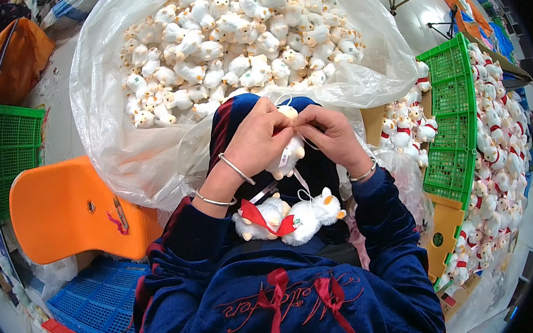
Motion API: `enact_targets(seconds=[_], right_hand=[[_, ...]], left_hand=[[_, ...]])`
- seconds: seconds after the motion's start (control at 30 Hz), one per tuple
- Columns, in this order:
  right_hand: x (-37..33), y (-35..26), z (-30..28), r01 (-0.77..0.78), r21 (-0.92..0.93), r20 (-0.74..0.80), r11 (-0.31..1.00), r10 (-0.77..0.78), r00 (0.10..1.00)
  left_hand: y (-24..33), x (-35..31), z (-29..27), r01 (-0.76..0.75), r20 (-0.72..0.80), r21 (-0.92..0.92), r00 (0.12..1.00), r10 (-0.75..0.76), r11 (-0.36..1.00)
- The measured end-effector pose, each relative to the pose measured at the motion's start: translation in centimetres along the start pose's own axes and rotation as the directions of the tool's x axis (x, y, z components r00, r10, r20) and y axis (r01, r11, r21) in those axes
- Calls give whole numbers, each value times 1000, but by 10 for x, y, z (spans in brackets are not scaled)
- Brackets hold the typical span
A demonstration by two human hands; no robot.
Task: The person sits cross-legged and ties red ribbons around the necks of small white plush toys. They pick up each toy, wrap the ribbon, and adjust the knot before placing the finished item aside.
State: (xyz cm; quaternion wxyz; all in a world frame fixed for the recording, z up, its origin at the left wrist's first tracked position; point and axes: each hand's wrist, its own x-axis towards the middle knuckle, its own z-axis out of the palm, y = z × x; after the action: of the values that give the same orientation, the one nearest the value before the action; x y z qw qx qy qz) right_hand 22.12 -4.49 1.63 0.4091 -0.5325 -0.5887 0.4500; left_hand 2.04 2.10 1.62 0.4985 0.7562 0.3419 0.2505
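Above the lap (325, 178), a labelled white toy (293, 150) is being pinched by left hand (255, 136) and right hand (331, 135), its head and long axis pointing outward; red script (294, 301) is being displayed.

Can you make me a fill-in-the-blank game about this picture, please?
1. The curved orange plastic chair stands on the picture's ____ side.
2. The left hand and right hand both touch a small fluffy plush toy whose body is ____.
3. The round, silvery metal bracelets on the left wrist number ____.
4. The flat cloth strip lying against the fluffy lap toys is ____.

Missing words: left; white; two; red.
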Motion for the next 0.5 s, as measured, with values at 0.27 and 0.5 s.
enact_targets(seconds=[0.27,0.5], right_hand=[[7,-11,-17,33,-73,179,997,-20,984],[8,-21,-14,-104,-100,163,990,119,979]], left_hand=[[-1,4,-3,25,49,7,999,-25,1000],[1,4,-4,53,50,-4,997,-52,999]])
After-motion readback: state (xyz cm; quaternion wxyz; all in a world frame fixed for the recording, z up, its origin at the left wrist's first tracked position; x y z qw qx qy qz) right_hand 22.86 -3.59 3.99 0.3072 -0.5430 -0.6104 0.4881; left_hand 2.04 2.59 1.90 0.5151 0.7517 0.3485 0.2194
